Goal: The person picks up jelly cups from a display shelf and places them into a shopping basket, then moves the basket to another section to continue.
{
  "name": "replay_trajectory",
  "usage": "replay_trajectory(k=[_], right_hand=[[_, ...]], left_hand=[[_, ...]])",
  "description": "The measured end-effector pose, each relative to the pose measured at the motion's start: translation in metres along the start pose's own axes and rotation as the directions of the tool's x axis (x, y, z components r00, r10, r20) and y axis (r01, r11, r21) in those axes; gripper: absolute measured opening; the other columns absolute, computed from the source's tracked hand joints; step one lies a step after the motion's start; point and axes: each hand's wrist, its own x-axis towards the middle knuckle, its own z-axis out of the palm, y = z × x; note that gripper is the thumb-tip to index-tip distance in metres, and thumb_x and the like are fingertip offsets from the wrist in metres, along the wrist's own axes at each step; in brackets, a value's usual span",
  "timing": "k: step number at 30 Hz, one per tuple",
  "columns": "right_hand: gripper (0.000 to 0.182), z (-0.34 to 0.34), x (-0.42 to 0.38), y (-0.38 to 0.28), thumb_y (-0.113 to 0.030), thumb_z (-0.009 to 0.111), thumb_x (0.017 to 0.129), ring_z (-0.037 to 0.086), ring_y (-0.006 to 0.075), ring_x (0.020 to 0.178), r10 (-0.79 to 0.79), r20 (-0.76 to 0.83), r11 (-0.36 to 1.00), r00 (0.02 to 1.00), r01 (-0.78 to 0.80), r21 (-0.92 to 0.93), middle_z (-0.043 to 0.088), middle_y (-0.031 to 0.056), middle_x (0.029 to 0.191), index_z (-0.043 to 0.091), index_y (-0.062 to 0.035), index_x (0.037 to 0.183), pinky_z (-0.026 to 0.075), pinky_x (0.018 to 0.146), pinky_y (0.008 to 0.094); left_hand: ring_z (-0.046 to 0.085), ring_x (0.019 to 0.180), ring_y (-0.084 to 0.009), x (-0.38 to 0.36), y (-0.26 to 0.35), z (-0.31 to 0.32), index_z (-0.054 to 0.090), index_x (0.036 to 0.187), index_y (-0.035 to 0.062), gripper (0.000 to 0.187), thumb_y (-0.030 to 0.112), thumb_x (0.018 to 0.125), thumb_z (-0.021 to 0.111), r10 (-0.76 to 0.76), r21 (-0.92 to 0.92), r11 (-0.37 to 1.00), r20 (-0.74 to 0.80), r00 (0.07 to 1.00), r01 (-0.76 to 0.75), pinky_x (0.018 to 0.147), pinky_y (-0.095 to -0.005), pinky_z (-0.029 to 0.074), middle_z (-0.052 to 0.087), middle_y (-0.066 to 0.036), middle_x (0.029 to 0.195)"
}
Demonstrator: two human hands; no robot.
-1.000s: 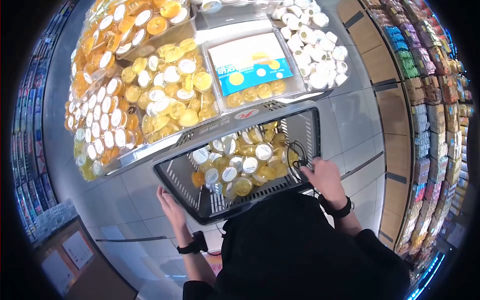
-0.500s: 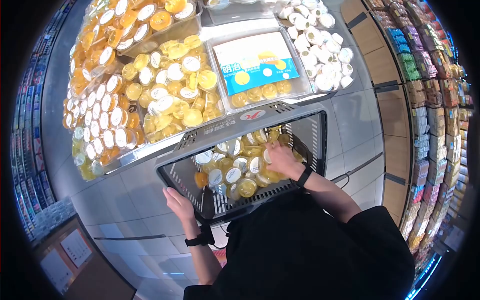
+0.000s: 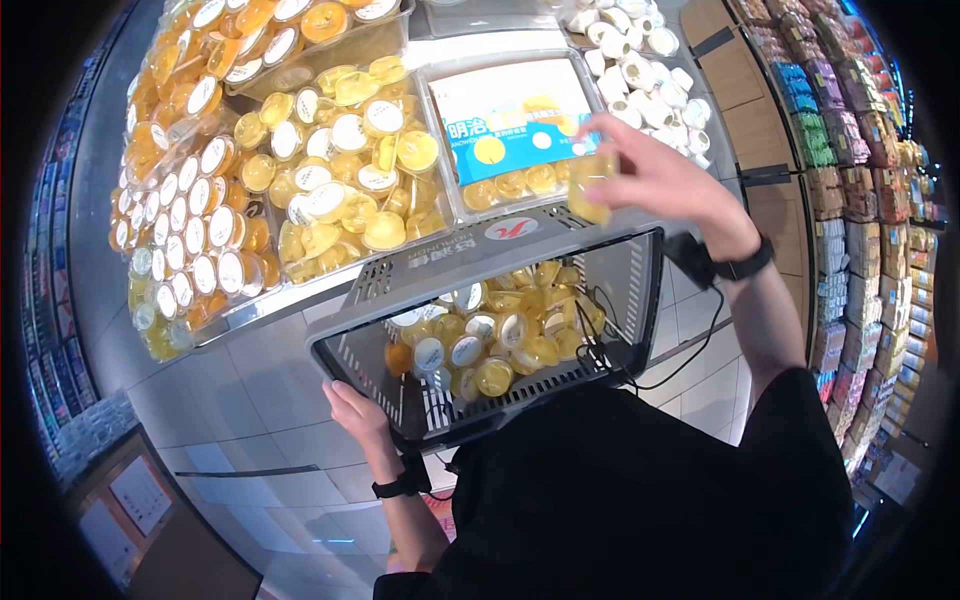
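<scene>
A grey shopping basket (image 3: 510, 240) holds many yellow jelly cups (image 3: 495, 376) with round white labels. My left hand (image 3: 358, 418) is at the basket's left end, its fingers together against the outer side. Above the basket's upper right rim, my right hand (image 3: 665, 180) grips a yellow jelly cup (image 3: 592, 188), slightly blurred. Just beyond that cup lies a clear tray with a blue and white sign (image 3: 520, 135) and more yellow cups at its front edge. To its left a bin is filled with yellow cups (image 3: 325, 200).
Orange cups (image 3: 190, 215) fill the bins at the left, and small white cups (image 3: 650, 85) the one at upper right. Packed shelves (image 3: 850, 220) line the right side. A black cable (image 3: 690, 345) hangs over the basket's right end. Grey tiled floor (image 3: 240, 380) shows at left.
My right hand has come up out of the basket to the right and now has a yellow cup in it. My left hand stays by the basket's left end.
</scene>
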Motion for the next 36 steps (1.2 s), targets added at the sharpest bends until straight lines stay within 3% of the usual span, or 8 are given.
replay_trajectory(k=[2, 5, 7, 10, 19, 22, 25, 36], right_hand=[[0.058, 0.010, 0.044, 0.005, -0.040, 0.073, 0.078, 0.056, 0.0119, 0.074, -0.043, -0.083, 0.930, 0.996, 0.009, -0.368, 0.061, 0.0077, 0.082, 0.054, -0.0080, 0.122, 0.045, 0.066, 0.0246], [0.055, 0.032, 0.113, 0.051, -0.049, 0.070, 0.077, 0.055, 0.0128, 0.068, -0.022, -0.065, 0.926, 0.998, -0.004, -0.377, 0.059, 0.0075, 0.071, 0.064, -0.0007, 0.102, 0.042, 0.062, 0.0250], [0.077, 0.040, 0.149, 0.064, -0.057, 0.072, 0.070, 0.064, 0.0263, 0.094, 0.368, 0.152, 0.869, 0.917, -0.282, -0.406, 0.065, 0.0216, 0.101, 0.063, 0.0067, 0.110, 0.050, 0.080, 0.0293], [0.074, 0.054, 0.167, 0.067, -0.055, 0.070, 0.073, 0.060, 0.0279, 0.107, 0.436, 0.106, 0.887, 0.894, -0.407, -0.218, 0.063, 0.0233, 0.111, 0.062, 0.0077, 0.112, 0.050, 0.082, 0.0304], [0.068, 0.092, 0.180, 0.083, -0.055, 0.050, 0.090, 0.049, 0.0363, 0.123, 0.428, 0.255, 0.790, 0.867, -0.222, -0.571, 0.051, 0.0226, 0.135, 0.055, 0.0022, 0.127, 0.037, 0.103, 0.0430], [0.063, 0.102, 0.178, 0.076, -0.049, 0.046, 0.094, 0.048, 0.0370, 0.125, 0.461, 0.271, 0.724, 0.845, -0.181, -0.666, 0.048, 0.0217, 0.138, 0.054, 0.0023, 0.128, 0.036, 0.104, 0.0433], [0.073, 0.120, 0.208, 0.136, -0.057, 0.040, 0.093, 0.044, 0.0398, 0.128, 0.553, 0.244, 0.651, 0.797, -0.230, -0.724, 0.046, 0.0246, 0.139, 0.050, 0.0037, 0.131, 0.037, 0.104, 0.0443], [0.059, 0.078, 0.180, 0.052, -0.047, 0.039, 0.097, 0.056, 0.0286, 0.114, 0.594, 0.278, 0.676, 0.755, -0.280, -0.682, 0.059, 0.0176, 0.125, 0.057, 0.0022, 0.125, 0.042, 0.097, 0.0417]], left_hand=[[0.063, 0.069, -0.0354, 0.000, -0.001, 0.000, 0.053, 0.098, -0.0047, 0.035, 0.023, 0.101, 0.032, 0.000, -0.010, 1.000, 0.002, 1.000, 0.000, 0.062, -0.0415, 0.046, 0.065, -0.020, 0.077], [0.061, 0.066, -0.0351, 0.000, -0.001, 0.000, 0.053, 0.098, -0.0043, 0.034, 0.023, 0.100, 0.032, 0.002, 0.010, 1.000, -0.010, 1.000, -0.002, 0.060, -0.0414, 0.045, 0.064, -0.020, 0.075], [0.059, 0.064, -0.0345, 0.000, -0.002, 0.000, 0.053, 0.097, -0.0038, 0.033, 0.022, 0.100, 0.032, 0.001, 0.042, 0.999, -0.022, 1.000, 0.000, 0.059, -0.0414, 0.044, 0.063, -0.020, 0.073], [0.055, 0.059, -0.0335, 0.000, -0.008, -0.001, 0.053, 0.097, -0.0033, 0.032, 0.022, 0.100, 0.033, -0.028, 0.065, 0.997, -0.013, 1.000, 0.029, 0.056, -0.0423, 0.041, 0.059, -0.019, 0.069], [0.052, 0.054, -0.0307, -0.001, -0.011, -0.001, 0.052, 0.097, -0.0041, 0.034, 0.024, 0.100, 0.033, -0.029, 0.041, 0.999, -0.024, 0.999, 0.030, 0.051, -0.0408, 0.037, 0.055, -0.017, 0.063], [0.065, 0.069, -0.0243, 0.000, -0.014, -0.001, 0.054, 0.103, -0.0026, 0.042, 0.031, 0.103, 0.030, -0.060, 0.097, 0.994, 0.025, 0.998, 0.057, 0.063, -0.0341, 0.049, 0.069, -0.015, 0.080], [0.051, 0.053, -0.0319, -0.001, -0.014, 0.004, 0.052, 0.099, -0.0056, 0.035, 0.025, 0.100, 0.034, 0.019, 0.022, 1.000, -0.068, 0.998, -0.018, 0.050, -0.0416, 0.036, 0.055, -0.018, 0.063], [0.048, 0.051, -0.0311, -0.001, -0.010, 0.001, 0.050, 0.093, -0.0059, 0.034, 0.024, 0.100, 0.034, 0.027, 0.061, 0.998, -0.044, 0.999, -0.024, 0.049, -0.0425, 0.034, 0.053, -0.018, 0.061]])
